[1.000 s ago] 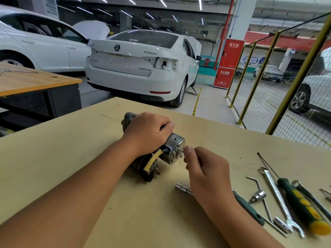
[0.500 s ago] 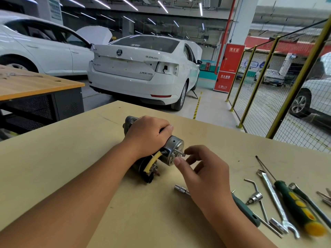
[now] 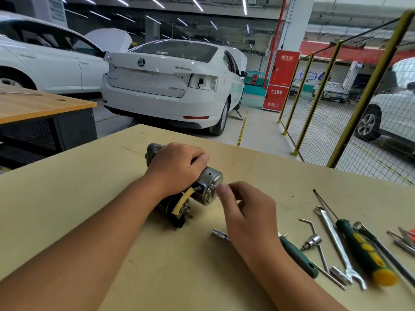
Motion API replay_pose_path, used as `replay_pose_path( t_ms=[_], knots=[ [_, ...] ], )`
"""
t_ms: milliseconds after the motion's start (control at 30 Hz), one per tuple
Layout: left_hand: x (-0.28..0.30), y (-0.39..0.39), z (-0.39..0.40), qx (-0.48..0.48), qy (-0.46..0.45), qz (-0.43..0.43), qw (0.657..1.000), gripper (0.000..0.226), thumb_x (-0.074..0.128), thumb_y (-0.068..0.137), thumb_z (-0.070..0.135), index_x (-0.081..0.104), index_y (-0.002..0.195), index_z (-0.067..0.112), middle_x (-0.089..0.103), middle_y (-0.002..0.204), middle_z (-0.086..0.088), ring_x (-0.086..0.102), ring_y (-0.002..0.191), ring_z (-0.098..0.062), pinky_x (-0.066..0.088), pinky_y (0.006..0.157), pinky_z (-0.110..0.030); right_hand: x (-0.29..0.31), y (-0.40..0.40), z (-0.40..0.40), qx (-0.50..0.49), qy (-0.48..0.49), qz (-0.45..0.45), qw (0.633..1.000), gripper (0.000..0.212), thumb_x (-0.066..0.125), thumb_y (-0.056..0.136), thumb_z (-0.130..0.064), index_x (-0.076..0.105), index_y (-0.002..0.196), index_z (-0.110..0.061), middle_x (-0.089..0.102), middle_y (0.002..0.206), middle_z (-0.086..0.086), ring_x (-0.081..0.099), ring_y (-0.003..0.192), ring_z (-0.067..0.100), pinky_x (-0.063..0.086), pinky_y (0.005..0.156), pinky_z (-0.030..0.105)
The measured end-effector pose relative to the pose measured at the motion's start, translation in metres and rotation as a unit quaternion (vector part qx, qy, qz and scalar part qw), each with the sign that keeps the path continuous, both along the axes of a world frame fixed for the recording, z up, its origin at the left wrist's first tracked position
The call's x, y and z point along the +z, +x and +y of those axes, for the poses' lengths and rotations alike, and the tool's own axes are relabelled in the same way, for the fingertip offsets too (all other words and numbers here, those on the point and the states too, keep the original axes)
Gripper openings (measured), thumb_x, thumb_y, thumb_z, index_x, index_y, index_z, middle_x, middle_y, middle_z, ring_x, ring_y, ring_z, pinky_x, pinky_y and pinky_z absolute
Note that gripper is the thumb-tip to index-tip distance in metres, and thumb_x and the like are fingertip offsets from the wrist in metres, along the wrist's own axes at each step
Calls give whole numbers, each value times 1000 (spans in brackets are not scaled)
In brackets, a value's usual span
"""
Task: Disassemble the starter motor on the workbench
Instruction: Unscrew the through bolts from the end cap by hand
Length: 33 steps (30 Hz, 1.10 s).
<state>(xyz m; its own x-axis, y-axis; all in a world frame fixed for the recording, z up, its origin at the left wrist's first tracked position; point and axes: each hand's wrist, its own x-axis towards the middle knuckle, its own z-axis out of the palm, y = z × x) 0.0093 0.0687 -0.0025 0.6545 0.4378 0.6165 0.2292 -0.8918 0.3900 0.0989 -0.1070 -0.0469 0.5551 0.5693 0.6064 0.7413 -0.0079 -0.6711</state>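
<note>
Head view. Starter motor (image 3: 179, 194) lying on its side on the workbench (image 3: 67, 198), left of centre, long axis running from about ten o'clock at the far end to four o'clock at the shiny end cap (image 3: 210, 189), which faces the right hand. Left hand (image 3: 177, 167) clamped over the top of the motor body, fingers curled round it, pinning it to the board. Right hand (image 3: 244, 207) just at four o'clock of the cap, thumb and fingertips (image 3: 222, 189) bunched at a small bolt (image 3: 216, 187) sticking out of the cap face; blurred there, so grasping or merely touching cannot be told. Nearer hand to that bolt: the right, by far. Coming move, as a judgement: turning or drawing the bolt straight out along the motor's axis, toward four o'clock, with the left hand resisting the twist. Green-handled screwdriver (image 3: 298, 257), spanner (image 3: 336, 245) and yellow-green screwdriver (image 3: 363, 252) lying well apart at three to four o'clock, untouched; a small socket piece (image 3: 220, 234) just below the right wrist.

Against half a second earlier: fingers more drawn together at the bolt, hand rolled slightly, consistent with twisting by finger; left hand's hold and motor's lie unchanged.
</note>
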Motion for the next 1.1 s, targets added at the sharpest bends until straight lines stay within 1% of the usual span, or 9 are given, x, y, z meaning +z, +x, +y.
replay_pose_path(
  t_ms=[67, 200, 367, 500, 633, 800, 933, 1033, 1100],
  knots=[
    [0, 0, 0, 1, 0, -1, 1000, 43, 43, 95, 49, 68, 75, 20, 64, 66, 3, 60, 69, -19, 51, 68, -38, -1, 1, 1, 4, -10, 4, 1000, 32, 58, 98, -44, 65, 74, -24, 62, 65, -8, 56, 63, 12, 47, 58, 38],
    [0, 0, 0, 0, 0, -2, 1000, 43, 43, 95, 49, 67, 74, 20, 64, 65, 4, 60, 68, -17, 50, 67, -37, 1, 2, 0, 1, 1, -14, 1000, 9, 73, 91, -29, 69, 83, -28, 63, 71, -16, 55, 66, 7, 44, 60, 28],
    [0, -1, -1, 0, -3, -5, 1000, 43, 44, 95, 48, 68, 75, 20, 64, 65, 3, 60, 68, -18, 50, 67, -37, 1, -2, -2, 9, 3, -13, 1000, 15, 69, 91, -45, 67, 83, -32, 62, 73, -16, 55, 64, 7, 42, 60, 28],
    [1, -1, -2, 0, -6, -1, 1000, 43, 43, 95, 48, 69, 76, 21, 65, 66, 5, 61, 69, -17, 51, 68, -36, 1, 1, -2, -1, -14, -22, 1000, 6, 73, 91, -31, 68, 88, -29, 64, 76, -16, 56, 68, 7, 45, 62, 28],
    [1, 0, -2, 3, -3, 1, 1000, 43, 43, 94, 49, 70, 76, 21, 64, 66, 5, 60, 69, -17, 50, 66, -35, 0, -1, -5, 8, -11, -8, 1000, 10, 71, 89, -44, 67, 91, -35, 64, 79, -18, 57, 69, 5, 47, 63, 28],
    [-2, 1, 0, 1, -5, 0, 1000, 42, 43, 95, 49, 67, 74, 22, 64, 65, 5, 60, 68, -15, 48, 65, -33, 0, 1, -4, 3, -23, -25, 999, 10, 72, 91, -31, 64, 91, -36, 64, 80, -19, 57, 72, 5, 45, 65, 26],
    [-3, 2, 1, 0, 1, -2, 1000, 37, 43, 95, 47, 62, 70, 27, 61, 63, 6, 57, 66, -13, 39, 61, -31, -1, -3, -3, 9, -25, -12, 1000, 20, 59, 87, -61, 59, 82, -41, 62, 77, -17, 55, 69, 5, 43, 63, 28],
    [-3, 3, 2, 0, 5, 0, 1000, 38, 43, 95, 47, 63, 70, 26, 61, 62, 7, 57, 65, -12, 36, 60, -29, -2, 0, -1, -4, -27, -34, 999, 30, 56, 99, -45, 55, 72, -32, 55, 64, -12, 51, 66, 9, 34, 59, 29],
    [-3, 3, 2, -1, 7, 2, 1000, 38, 43, 95, 47, 62, 69, 27, 60, 62, 8, 56, 65, -10, 34, 60, -28, -1, 1, -1, -12, -18, -45, 999, 13, 68, 94, -32, 64, 82, -30, 61, 73, -15, 54, 68, 6, 39, 60, 25]
  ],
)
